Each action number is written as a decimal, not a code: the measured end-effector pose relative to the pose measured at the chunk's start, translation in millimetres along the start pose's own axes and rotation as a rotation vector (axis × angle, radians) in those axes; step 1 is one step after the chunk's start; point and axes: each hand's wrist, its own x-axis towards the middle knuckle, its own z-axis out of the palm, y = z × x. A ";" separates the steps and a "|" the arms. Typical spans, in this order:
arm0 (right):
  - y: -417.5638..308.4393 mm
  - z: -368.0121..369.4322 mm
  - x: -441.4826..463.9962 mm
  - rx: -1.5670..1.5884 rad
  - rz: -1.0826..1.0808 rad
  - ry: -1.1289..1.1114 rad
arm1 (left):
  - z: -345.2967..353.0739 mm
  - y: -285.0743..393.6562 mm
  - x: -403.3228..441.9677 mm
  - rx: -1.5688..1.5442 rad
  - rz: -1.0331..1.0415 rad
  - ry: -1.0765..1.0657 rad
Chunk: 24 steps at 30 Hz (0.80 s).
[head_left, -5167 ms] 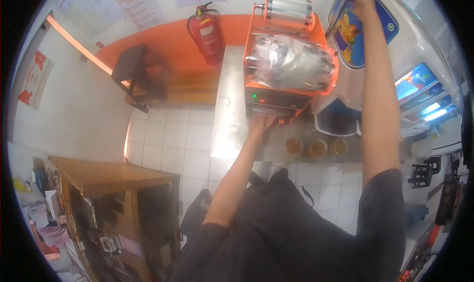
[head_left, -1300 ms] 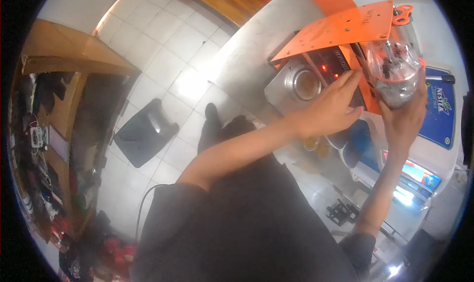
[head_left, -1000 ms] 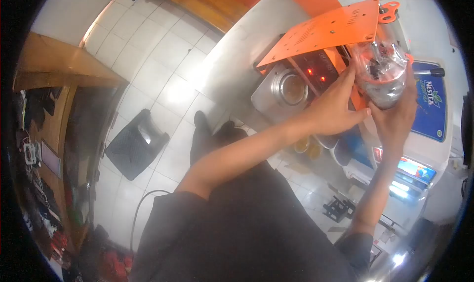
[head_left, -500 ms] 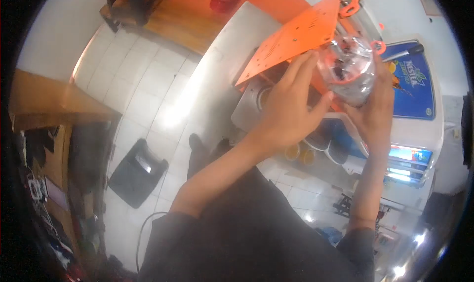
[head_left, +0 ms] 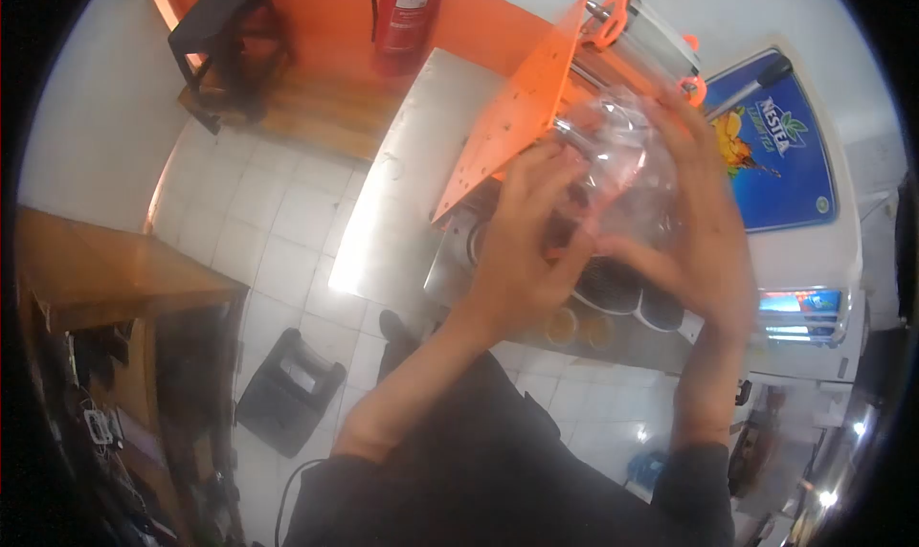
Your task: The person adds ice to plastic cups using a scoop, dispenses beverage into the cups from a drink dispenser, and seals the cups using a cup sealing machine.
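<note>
A crumpled, shiny piece of clear plastic (head_left: 632, 169), perhaps a bag or film, is between my two hands. My left hand (head_left: 526, 226) grips its near left edge with bent fingers. On the other side, my right hand (head_left: 708, 231) curves around the plastic, its thumb pointing toward the left fingers; motion blurs it. Just beyond is an orange metal machine frame (head_left: 522, 116) with metal rods and a silver roller (head_left: 646, 44). My fingers and the plastic hide part of that frame. Dark round openings (head_left: 613, 284) show below my hands.
A blue Nestea panel (head_left: 780, 145) with a black-handled lever (head_left: 751, 88) stands at the right. Behind are a red fire extinguisher (head_left: 402, 25) and a black stool (head_left: 225, 44). A steel counter (head_left: 397, 164) runs left of the machine; a wooden desk (head_left: 115, 269) stands farther left.
My view has shifted, so the machine sits farther left and the extinguisher shows more fully. Both hands still hold the plastic; my right hand has moved around it and its thumb reaches inward.
</note>
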 end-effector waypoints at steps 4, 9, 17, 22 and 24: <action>-2.3 7.9 -9.2 -0.072 0.022 0.056 | 3.7 2.9 -4.7 0.067 0.033 0.025; 18.5 20.5 -5.9 -0.047 0.064 -0.017 | 7.5 -8.2 -0.3 0.023 0.071 0.065; -26.7 32.9 -80.4 0.149 0.054 0.193 | -58.5 -70.8 -101.0 0.457 -0.180 0.121; -29.7 129.3 -163.8 0.876 0.634 -0.288 | -63.9 -161.9 -212.2 0.141 -0.943 0.056; -13.9 180.5 -201.3 1.046 0.760 -0.465 | -54.6 -151.5 -209.1 0.018 -1.040 0.055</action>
